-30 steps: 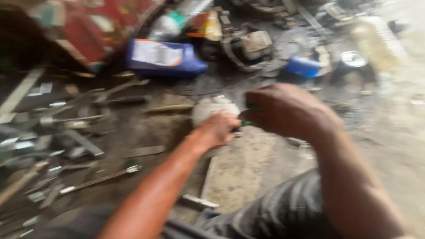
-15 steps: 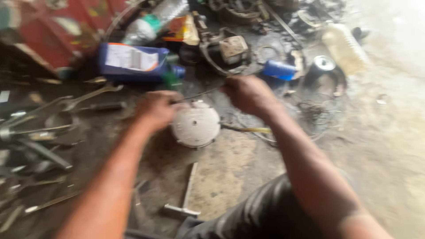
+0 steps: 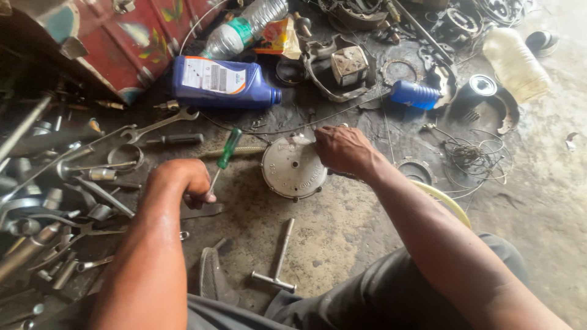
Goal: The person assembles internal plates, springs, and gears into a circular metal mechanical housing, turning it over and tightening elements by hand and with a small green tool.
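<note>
Gripping the shaft of a green-handled screwdriver (image 3: 223, 157), the left hand (image 3: 183, 183) was clenched; the right hand (image 3: 342, 148) pressed on the round grey metal cover (image 3: 292, 168) at centre. The tool could slip, since the hold sat low on the shaft. Its long axis leaned, handle pointing far-right toward the blue oil bottle (image 3: 220, 81).

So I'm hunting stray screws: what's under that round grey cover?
The round grey cover lies flat on the stained concrete floor, right hand on its edge. Whatever lies beneath is hidden by the cover itself.
</note>
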